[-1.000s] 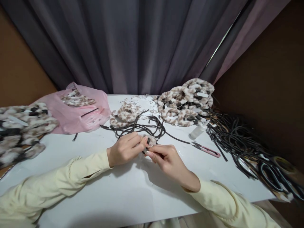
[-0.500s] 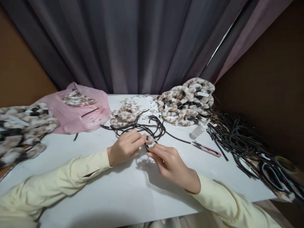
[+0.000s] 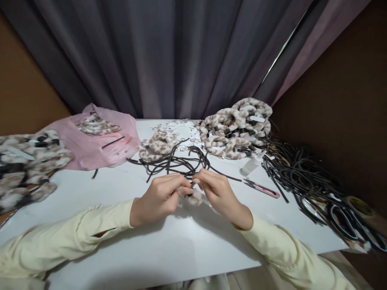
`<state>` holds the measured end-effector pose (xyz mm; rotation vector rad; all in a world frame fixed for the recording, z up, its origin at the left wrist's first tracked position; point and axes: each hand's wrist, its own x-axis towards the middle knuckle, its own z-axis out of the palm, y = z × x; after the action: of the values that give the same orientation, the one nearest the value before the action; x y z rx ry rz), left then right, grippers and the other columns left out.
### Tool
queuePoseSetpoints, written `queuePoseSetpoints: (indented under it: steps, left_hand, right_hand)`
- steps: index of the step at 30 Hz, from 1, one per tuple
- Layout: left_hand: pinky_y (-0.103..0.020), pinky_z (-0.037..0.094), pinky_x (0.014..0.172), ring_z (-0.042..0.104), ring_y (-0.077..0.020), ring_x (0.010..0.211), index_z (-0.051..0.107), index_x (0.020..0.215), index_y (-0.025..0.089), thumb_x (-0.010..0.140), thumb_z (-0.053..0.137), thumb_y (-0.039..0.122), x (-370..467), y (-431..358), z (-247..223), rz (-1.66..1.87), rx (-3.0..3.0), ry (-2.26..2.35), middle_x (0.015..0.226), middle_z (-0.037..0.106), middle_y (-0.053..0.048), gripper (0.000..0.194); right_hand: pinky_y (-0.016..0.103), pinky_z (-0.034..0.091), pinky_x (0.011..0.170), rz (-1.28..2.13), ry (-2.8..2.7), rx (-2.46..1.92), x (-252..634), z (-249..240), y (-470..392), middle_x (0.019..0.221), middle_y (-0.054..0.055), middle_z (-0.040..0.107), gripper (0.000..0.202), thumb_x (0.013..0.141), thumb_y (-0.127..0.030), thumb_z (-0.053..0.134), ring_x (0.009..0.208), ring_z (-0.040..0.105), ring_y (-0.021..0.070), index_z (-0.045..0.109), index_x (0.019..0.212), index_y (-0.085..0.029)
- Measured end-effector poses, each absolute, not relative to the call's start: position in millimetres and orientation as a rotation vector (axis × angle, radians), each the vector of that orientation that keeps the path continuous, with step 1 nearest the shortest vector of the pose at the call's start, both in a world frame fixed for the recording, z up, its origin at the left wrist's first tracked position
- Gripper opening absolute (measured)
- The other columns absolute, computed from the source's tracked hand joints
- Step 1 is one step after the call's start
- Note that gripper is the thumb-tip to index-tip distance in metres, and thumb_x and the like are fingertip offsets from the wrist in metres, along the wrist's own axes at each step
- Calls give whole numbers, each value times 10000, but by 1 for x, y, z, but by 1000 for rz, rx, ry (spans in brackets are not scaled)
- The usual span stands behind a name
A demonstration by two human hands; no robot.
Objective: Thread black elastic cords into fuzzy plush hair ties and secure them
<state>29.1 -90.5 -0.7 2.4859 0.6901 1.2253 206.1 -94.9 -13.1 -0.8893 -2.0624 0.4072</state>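
Note:
My left hand and my right hand meet over the middle of the table, both closed with fingertips pinched together. A short stretch of black cord shows between them. A small fluffy white-and-brown piece hangs just under the fingertips, partly covered by my left fingers. How the cord and the fluffy piece are joined is hidden. Right behind my hands lies a loose tangle of black cords. A fluffy spotted ring rests beyond it.
Pink-handled thread snips and a small clear bottle lie right of my hands. Fluffy rings are piled behind; a black cord heap covers the right side. A pink plastic bag and more fluffy pieces are at left.
The fluffy piece has moved from above my fingertips to below them. My right hand has shifted up and turned, and my left hand has come slightly lower.

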Motion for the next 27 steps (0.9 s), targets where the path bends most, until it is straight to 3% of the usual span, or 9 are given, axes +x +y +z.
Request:
queuePoseSetpoints:
  steps: [3, 6, 11, 15, 19, 27]
  left_hand:
    - [-195, 415, 558, 499, -96, 590, 530, 778, 158, 798, 420, 4, 29, -90, -7, 1252, 2533, 662, 654, 563, -5, 190]
    - [-225, 409, 559, 463, -110, 594, 524, 802, 151, 791, 402, -20, 28, -86, -15, 1303, 2596, 597, 658, 558, -20, 210]
    - [-252, 422, 563, 468, -125, 624, 528, 933, 141, 787, 497, 2, 23, -77, -20, 1453, 2679, 436, 716, 587, -45, 204]
    - [-255, 441, 564, 508, -129, 636, 512, 959, 136, 769, 513, -23, 22, -76, -14, 1556, 2674, 375, 710, 596, -51, 248]
    - [-250, 447, 544, 533, -138, 635, 486, 975, 120, 782, 427, -36, 22, -80, -5, 1452, 2786, 255, 716, 619, -86, 255]
    - [-233, 396, 505, 433, -112, 557, 449, 753, 174, 773, 454, -26, 30, -87, -14, 1522, 2614, 420, 622, 525, -16, 202]
  right_hand:
    - [232, 417, 616, 446, -2042, -894, 205, -12, -96, 812, 46, 533, 151, 882, -92, 406, 686, 504, 121, 522, 829, -173]
    - [287, 461, 679, 340, -1920, -912, 207, -7, -100, 1131, 139, 477, 168, 866, -149, 481, 863, 525, 164, 483, 1030, -184]
    - [383, 446, 770, 103, -2019, -754, 217, 1, -107, 894, 79, 615, 183, 787, -93, 568, 868, 533, 210, 538, 946, -179]
    - [429, 419, 794, -79, -2168, -742, 217, -6, -107, 1025, 126, 630, 313, 772, -172, 617, 973, 495, 269, 526, 1069, -132]
    - [401, 407, 772, -116, -2211, -741, 210, -13, -104, 948, 115, 638, 210, 805, -90, 502, 964, 494, 255, 526, 1012, -117]
    - [361, 384, 723, -242, -2165, -738, 202, -16, -109, 736, 77, 621, 224, 789, -4, 368, 849, 545, 214, 528, 898, -117]
